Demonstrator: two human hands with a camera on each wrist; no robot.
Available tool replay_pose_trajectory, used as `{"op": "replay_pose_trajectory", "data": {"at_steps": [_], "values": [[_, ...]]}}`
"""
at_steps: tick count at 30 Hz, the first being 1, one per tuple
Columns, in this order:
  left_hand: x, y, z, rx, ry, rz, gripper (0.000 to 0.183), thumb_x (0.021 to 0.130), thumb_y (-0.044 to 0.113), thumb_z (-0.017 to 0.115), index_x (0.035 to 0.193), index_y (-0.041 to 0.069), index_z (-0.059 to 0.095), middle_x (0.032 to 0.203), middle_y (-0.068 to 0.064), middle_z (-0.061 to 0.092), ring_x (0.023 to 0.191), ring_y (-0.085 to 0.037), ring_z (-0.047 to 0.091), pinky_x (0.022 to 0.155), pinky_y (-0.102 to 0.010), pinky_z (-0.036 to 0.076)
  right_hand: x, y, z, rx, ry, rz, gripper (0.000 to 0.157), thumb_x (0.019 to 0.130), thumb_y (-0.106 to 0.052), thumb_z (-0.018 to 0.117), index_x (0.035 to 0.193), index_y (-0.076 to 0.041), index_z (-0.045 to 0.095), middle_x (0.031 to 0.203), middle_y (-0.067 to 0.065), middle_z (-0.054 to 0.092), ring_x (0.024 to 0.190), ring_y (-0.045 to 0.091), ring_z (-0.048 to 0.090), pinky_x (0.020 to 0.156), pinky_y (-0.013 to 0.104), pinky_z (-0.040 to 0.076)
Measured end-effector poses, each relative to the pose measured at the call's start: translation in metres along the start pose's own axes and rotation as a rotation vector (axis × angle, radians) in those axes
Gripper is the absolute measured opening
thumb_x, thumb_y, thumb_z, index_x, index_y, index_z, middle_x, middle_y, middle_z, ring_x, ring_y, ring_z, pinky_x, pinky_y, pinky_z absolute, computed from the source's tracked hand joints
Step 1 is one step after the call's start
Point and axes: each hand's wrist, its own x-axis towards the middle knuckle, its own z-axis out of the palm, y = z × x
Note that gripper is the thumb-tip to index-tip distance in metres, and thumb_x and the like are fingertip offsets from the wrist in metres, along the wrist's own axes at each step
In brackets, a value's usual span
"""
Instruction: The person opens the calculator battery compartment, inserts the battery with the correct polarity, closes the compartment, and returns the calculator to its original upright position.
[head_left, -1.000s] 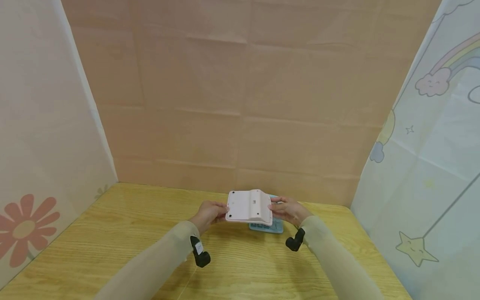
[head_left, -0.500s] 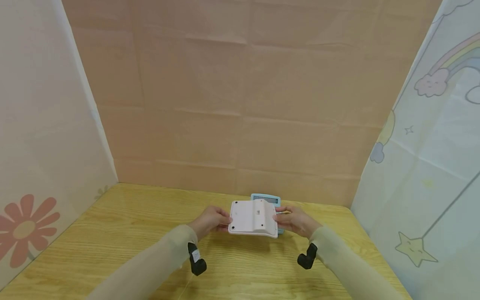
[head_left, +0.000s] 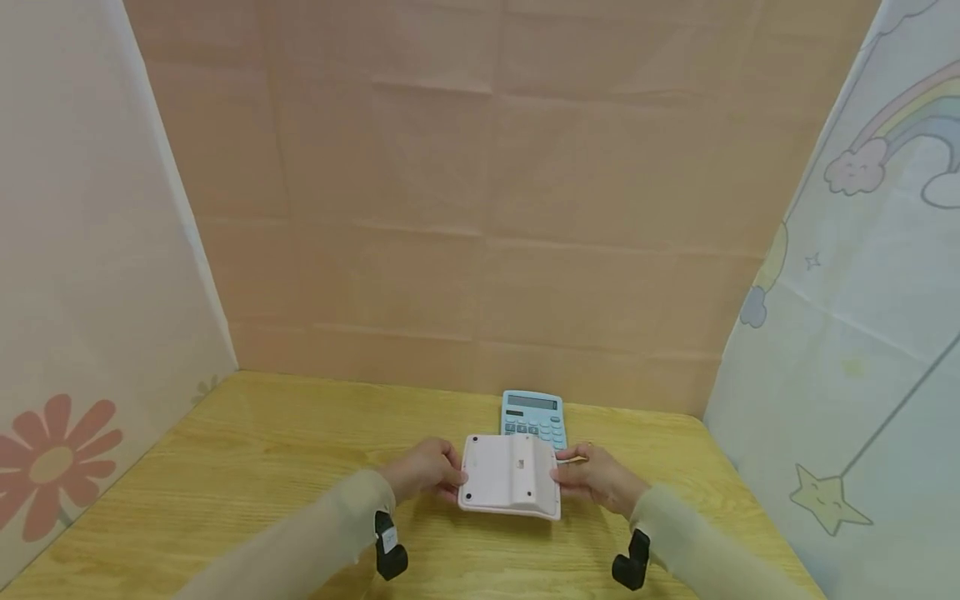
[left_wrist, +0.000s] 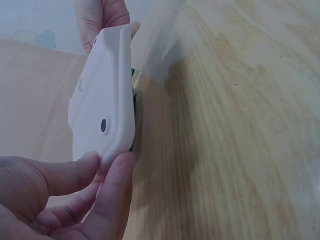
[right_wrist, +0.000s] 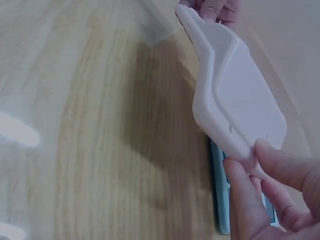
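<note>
Both hands hold a pale pink calculator back side up, above the table. Black round feet and a raised ridge show on its back; its front faces down, hidden. At one end, my left hand pinches the edge, thumb on the back and fingers beneath. My right hand grips the opposite end the same way, as the right wrist view shows with its thumb. Just beyond lies a light blue calculator, face up on the table, its lower part covered by the pink one in the head view.
The wooden table reaches back to a tan cloth. Pale printed sheets hang on both sides, a flower on the left one and a rainbow on the right one.
Both hands have drawn the pink calculator toward me and slightly right. More of the blue calculator, with its display and keys, has come into sight behind it.
</note>
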Motion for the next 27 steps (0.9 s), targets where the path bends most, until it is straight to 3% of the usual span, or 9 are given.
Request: {"op": "replay_pose_trajectory", "data": {"at_steps": [10,18,27], "values": [[-0.01,-0.008,0.014,0.108,-0.007,-0.015,0.018,0.084,-0.004,0.07,0.079,0.001,0.053,0.068,-0.01,0.06,0.056,-0.016,0.06,0.056,-0.03,0.058,-0.006,0.01,0.011,-0.053,0.112,0.076,0.04,0.086,0.005,0.068,0.119,0.011,0.047,0.102,0.02,0.065,0.082,0.023,0.068,0.076,0.039,0.059],[-0.01,-0.014,0.018,0.103,-0.02,-0.043,0.019,0.083,-0.007,0.069,0.078,0.001,0.053,0.069,-0.01,0.059,0.056,-0.016,0.06,0.055,-0.029,0.057,-0.005,0.016,0.014,-0.092,0.107,0.102,0.038,0.085,0.004,0.069,0.116,0.011,0.049,0.105,0.021,0.065,0.084,0.024,0.068,0.079,0.039,0.058],[-0.01,-0.013,0.019,0.165,-0.034,-0.043,0.019,0.084,-0.006,0.069,0.076,0.001,0.053,0.069,-0.011,0.059,0.054,-0.016,0.059,0.053,-0.027,0.057,-0.005,0.018,0.018,-0.146,0.131,0.115,0.032,0.085,0.007,0.067,0.113,0.011,0.052,0.101,0.018,0.065,0.081,0.02,0.067,0.077,0.037,0.058]]}}
